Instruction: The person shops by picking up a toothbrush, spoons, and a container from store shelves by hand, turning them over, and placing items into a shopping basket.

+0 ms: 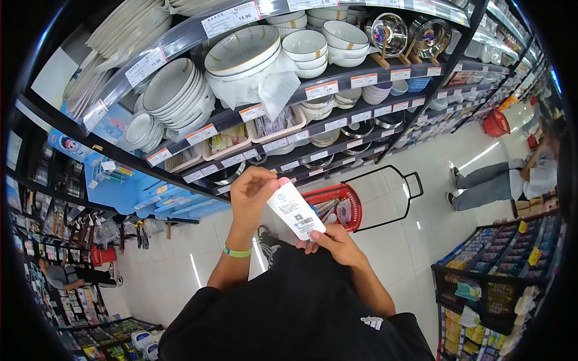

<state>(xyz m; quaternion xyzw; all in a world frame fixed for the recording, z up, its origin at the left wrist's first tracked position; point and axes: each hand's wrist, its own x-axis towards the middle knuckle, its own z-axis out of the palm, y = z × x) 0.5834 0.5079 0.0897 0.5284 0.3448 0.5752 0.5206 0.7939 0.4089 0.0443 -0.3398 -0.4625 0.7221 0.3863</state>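
A white card package [295,212] with small print and a square code near its lower end is held tilted in front of my chest. Its upper end shows a bit of pink. My left hand [250,191], with a yellow-green band at the wrist, pinches that upper end between thumb and fingers. At the lower end, my right hand [338,244] grips the package with its thumb on the printed face. What lies on the package's far side is hidden. Just beyond it, a red shopping basket [356,212] with several items inside stands on the floor.
Shelves of stacked bowls [171,90], plates and steel pans rise ahead, with price tags [322,89] along their edges. The basket's black pull handle [415,185] sticks out rightward. A person in grey trousers [487,191] is at the right, near a goods rack [500,271].
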